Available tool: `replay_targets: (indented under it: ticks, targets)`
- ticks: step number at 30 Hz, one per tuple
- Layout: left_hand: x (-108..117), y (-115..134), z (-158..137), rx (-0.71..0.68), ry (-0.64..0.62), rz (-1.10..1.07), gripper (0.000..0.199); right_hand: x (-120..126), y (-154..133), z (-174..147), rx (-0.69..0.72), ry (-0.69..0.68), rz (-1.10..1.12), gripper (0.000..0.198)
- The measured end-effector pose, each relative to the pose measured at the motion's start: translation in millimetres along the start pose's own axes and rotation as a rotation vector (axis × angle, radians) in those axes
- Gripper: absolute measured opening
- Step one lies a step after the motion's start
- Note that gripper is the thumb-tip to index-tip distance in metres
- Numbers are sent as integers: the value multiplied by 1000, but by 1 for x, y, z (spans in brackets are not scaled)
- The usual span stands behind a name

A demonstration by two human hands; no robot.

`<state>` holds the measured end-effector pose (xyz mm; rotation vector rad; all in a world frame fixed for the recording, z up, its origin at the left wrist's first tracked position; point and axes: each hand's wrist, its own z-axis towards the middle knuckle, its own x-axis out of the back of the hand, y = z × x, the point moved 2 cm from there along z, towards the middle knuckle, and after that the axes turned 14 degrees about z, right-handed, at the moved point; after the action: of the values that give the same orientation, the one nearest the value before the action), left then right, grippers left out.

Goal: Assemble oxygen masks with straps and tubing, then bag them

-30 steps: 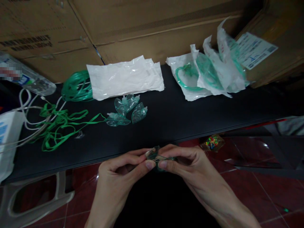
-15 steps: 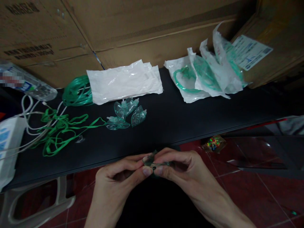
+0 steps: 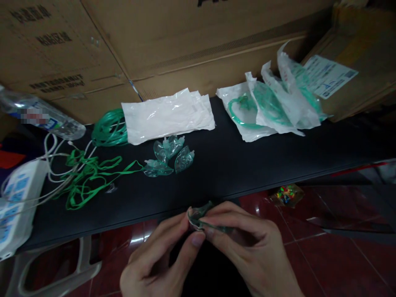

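Cardboard boxes [image 3: 173, 41] along the back of a dark table [image 3: 241, 165], with a bottle [image 3: 64, 126] and a white power strip [image 3: 29, 189] toward the left end. Further in, a coil of green tubing [image 3: 109, 128], a tangle of green straps [image 3: 81, 161] and a stack of white packets [image 3: 167, 117]; to the right, opened bags [image 3: 287, 101], part white, part see-through. Just in front of the packets, a loose cluster of small masks [image 3: 185, 159] in see-through green plastic.

At the table's near edge, above dark clothing [image 3: 213, 270], one see-through green piece [image 3: 198, 216] — held up between both hands, well apart from the cluster. Long axis running roughly left to right, curled at the left, mostly hidden by fingers at the right. Left hand [image 3: 161, 255] pinching the curled lip, index finger on the far side, thumb tip on the near side. Right hand [image 3: 250, 239] covering more, pinching near the middle with thumb and index finger. Neither hand nearer — both touching, thumb tips almost meeting. Cannot tell the left thumb's pressure, nor the shape behind the right fingers.
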<state>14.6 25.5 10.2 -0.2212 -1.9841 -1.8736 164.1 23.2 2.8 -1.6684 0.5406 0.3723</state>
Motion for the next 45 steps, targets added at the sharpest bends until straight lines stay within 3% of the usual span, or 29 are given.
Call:
replay_targets:
  ticks: [6, 10, 21, 25, 29, 36, 45]
  targets:
    - [-2, 4, -6, -12, 79, -2, 32, 0, 0, -11, 269, -10, -209, 42]
    - [-4, 7, -11, 19, 98, 8, 27, -3, -1, -13, 338, 20, -257, 43]
    - [1, 3, 0, 32, -121, -33, 22, 1, -5, -10, 323, -81, -257, 48]
    - [5, 6, -1, 11, -135, -35, 23, 1, -4, -10, 305, -93, -237, 45]
    - [9, 4, 1, 63, -129, -6, 8, 1, -5, -9, 277, -98, -233, 44]
    - [6, 2, 7, 113, -195, -115, 23, 0, -2, -13, 266, -60, -228, 41]
    - [10, 9, 8, 41, -186, -61, 34, -1, -3, -14, 242, -32, -224, 40]
